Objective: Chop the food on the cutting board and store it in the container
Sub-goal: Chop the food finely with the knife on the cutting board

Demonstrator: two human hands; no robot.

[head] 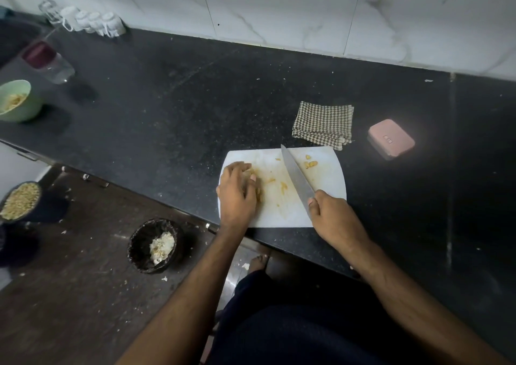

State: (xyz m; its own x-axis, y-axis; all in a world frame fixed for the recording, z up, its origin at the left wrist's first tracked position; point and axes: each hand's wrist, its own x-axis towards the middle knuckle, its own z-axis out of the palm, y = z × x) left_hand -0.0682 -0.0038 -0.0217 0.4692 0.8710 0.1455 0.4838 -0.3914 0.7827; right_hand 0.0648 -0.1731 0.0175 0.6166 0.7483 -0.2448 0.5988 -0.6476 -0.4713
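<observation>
A white cutting board (326, 180) lies on the black counter near its front edge. Small yellow food pieces (310, 164) are scattered on it. My left hand (237, 191) rests on the board's left side with its fingers curled over a small heap of the food, most of which it hides. My right hand (332, 216) grips the handle of a large knife (296, 176), whose blade points away across the middle of the board. A green bowl (23, 110) holding chopped food stands at the counter's far left.
A folded checked cloth (322, 124) lies behind the board, and a pink box (391, 138) sits to its right. A jar with a dark red lid (47, 62) and glass cups (89, 22) are at the back left. On the floor stand a black bin (139, 248) and a bowl of grains (19, 201).
</observation>
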